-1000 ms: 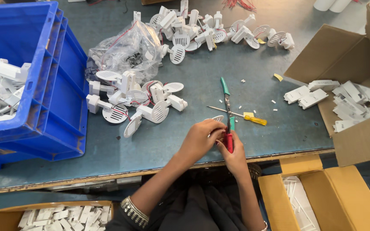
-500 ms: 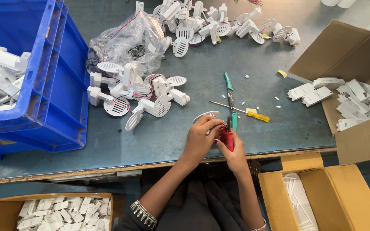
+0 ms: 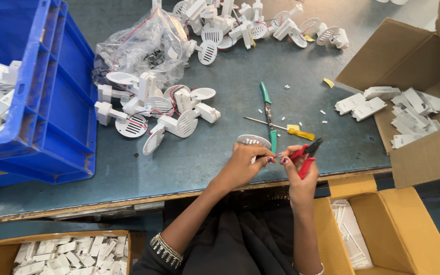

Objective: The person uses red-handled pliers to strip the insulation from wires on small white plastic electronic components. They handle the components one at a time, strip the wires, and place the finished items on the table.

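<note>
Plastic this thin looks light and stiff to us, likely brittle at its slats, so we judge the rim the safest hold. Our left hand pinches the round white slotted grille part at the table's near edge. Our right hand is closed around red-handled cutters, jaws near the fingertips.

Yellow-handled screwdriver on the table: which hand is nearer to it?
Right. The right hand, gripping red-handled cutters, sits just below the yellow-handled screwdriver. The left hand, holding a white slotted part, is further off, below and to the left.
</note>
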